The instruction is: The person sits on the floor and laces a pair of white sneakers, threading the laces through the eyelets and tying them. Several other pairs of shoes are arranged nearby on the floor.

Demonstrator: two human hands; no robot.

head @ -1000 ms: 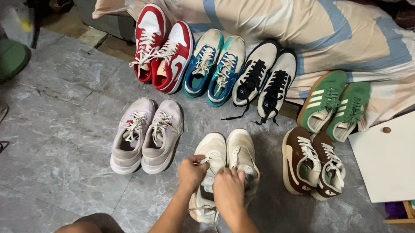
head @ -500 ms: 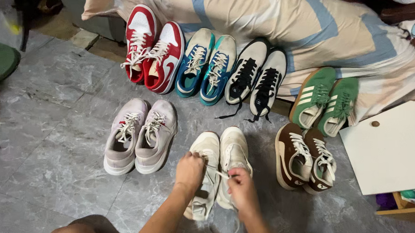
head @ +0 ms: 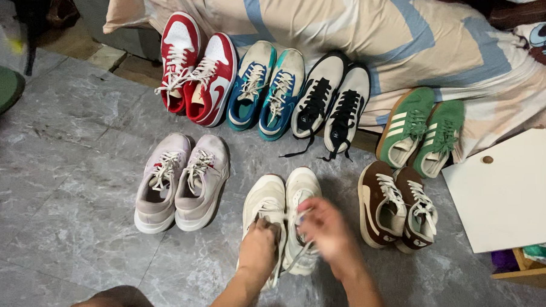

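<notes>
Two hands work over a pair of cream sneakers (head: 283, 198) standing side by side on the grey marble-patterned floor (head: 74, 178). The left hand (head: 258, 248) rests on the left shoe of the pair, fingers curled down onto its laces. The right hand (head: 327, 230) is blurred above the right shoe; its fingers look bent, but whether they pinch a lace I cannot tell. Just to the left sits a pale pink pair (head: 180, 181), to the right a brown pair (head: 396, 207), with a green pair (head: 420, 130) beyond, beside a patterned blanket (head: 365, 29).
</notes>
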